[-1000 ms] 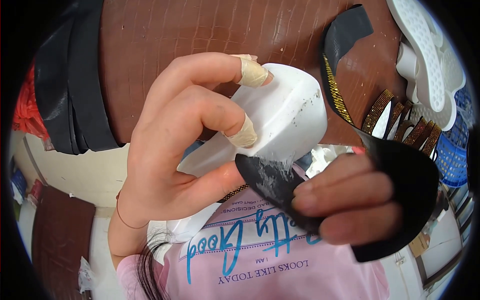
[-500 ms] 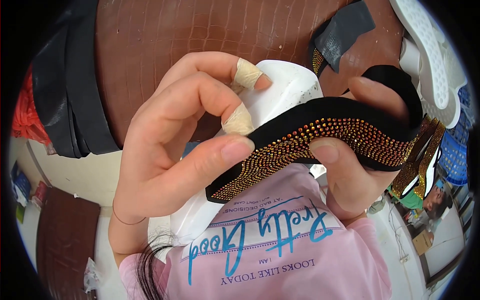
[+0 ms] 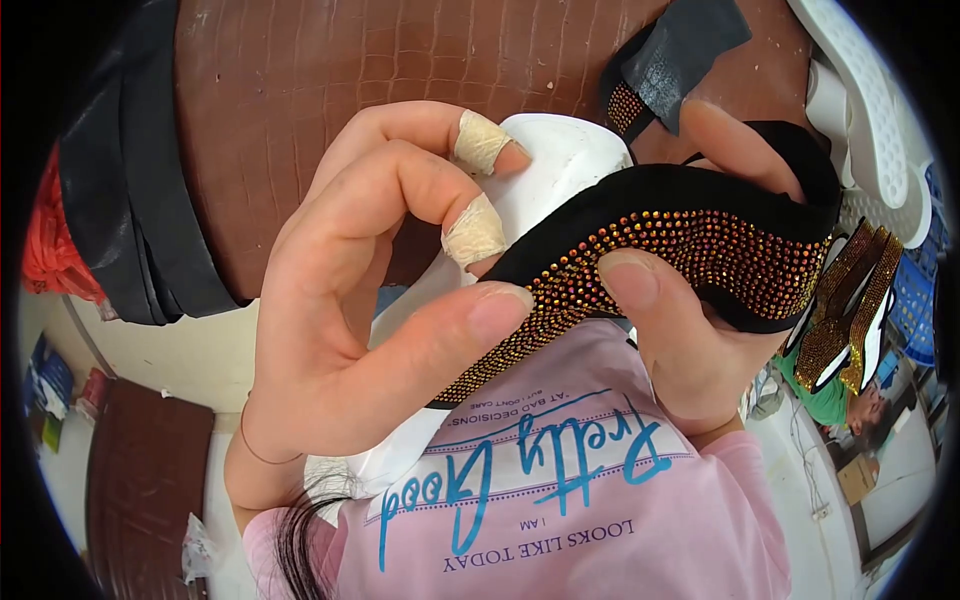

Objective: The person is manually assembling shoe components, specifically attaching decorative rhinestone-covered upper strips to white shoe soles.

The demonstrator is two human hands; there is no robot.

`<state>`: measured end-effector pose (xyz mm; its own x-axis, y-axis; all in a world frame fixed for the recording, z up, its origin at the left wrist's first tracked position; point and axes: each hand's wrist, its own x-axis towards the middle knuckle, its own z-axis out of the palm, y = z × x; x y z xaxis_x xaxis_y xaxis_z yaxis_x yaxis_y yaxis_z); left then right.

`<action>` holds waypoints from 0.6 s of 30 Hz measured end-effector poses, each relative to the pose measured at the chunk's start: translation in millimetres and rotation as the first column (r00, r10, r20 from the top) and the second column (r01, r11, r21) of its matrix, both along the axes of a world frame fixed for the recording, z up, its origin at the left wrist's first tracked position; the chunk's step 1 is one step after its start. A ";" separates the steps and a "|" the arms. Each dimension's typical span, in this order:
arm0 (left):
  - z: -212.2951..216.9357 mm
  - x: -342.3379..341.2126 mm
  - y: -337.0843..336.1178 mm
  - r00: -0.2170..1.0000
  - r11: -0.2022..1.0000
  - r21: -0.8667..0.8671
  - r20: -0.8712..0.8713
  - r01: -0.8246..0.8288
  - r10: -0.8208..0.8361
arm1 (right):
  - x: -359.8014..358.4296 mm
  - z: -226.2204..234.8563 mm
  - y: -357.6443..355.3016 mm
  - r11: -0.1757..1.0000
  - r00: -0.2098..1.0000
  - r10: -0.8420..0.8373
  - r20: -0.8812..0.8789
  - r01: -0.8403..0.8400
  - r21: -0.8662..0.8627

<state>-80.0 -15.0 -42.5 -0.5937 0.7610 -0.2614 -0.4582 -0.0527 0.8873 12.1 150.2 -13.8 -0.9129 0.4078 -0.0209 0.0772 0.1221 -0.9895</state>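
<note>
A black strap (image 3: 745, 235) studded with amber rhinestones stretches between my hands, its right part curling round into a loop. My left hand (image 3: 345, 270) pinches the strap's left stretch between thumb and bent fingers; beige tape wraps two of its fingertips. At the strap's middle, my right hand (image 3: 690, 345) presses its thumb on the stones, with a finger raised inside the loop behind. Beneath the strap and partly hidden by my left hand is a smooth white rounded form (image 3: 565, 160), with its lower part near my shirt.
On the brown crocodile-patterned surface (image 3: 300, 60) lies a dark grey piece (image 3: 690, 60) over another studded strap. Black strips (image 3: 165, 190) and a red bag (image 3: 60, 245) are at left. Studded straps (image 3: 850, 310), a blue basket (image 3: 915, 310) and a person in green (image 3: 825, 400) are at right.
My right thumb has shifted slightly left and up along the strap. The strap's studded face now turns more toward view, and my left thumb covers more of its left end.
</note>
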 end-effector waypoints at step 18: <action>-2.1 -14.9 -6.9 0.691 0.991 0.047 -0.721 0.124 -0.052 | 1.1 -2.6 12.3 0.993 0.991 0.113 -0.072 -0.111 0.035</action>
<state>-95.0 -21.9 -44.6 -0.5023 0.8170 0.2833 0.3092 -0.1362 0.9412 13.2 162.4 -16.4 -0.9515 0.3020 0.0593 -0.0120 0.1560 -0.9877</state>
